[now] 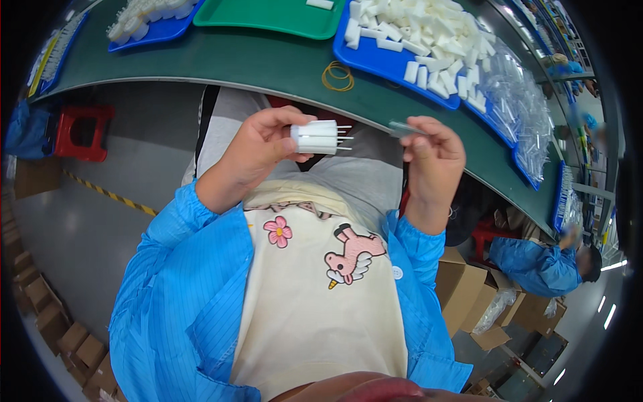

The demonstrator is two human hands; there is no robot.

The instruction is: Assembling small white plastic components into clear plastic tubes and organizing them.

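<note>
My left hand (258,142) grips a bundle of white plastic pieces (317,137) with its thumb and fingers. Several thin metal pins stick out of the bundle's right end, toward my other hand. Between the thumb and fingertips of my right hand (435,153) is a small clear plastic tube (404,128), partly hidden by the fingers. A gap separates the tube from the pins. Both hands are above my lap, at the near edge of the green table (268,63).
Loose white pieces heap on a blue tray (365,60); clear tubes (512,100) pile to its right. Yellow rubber bands (340,89) lie near the table edge. Behind them are a green tray (268,17) and white parts (144,17). Another person (539,264) sits at right, by cardboard boxes (459,288).
</note>
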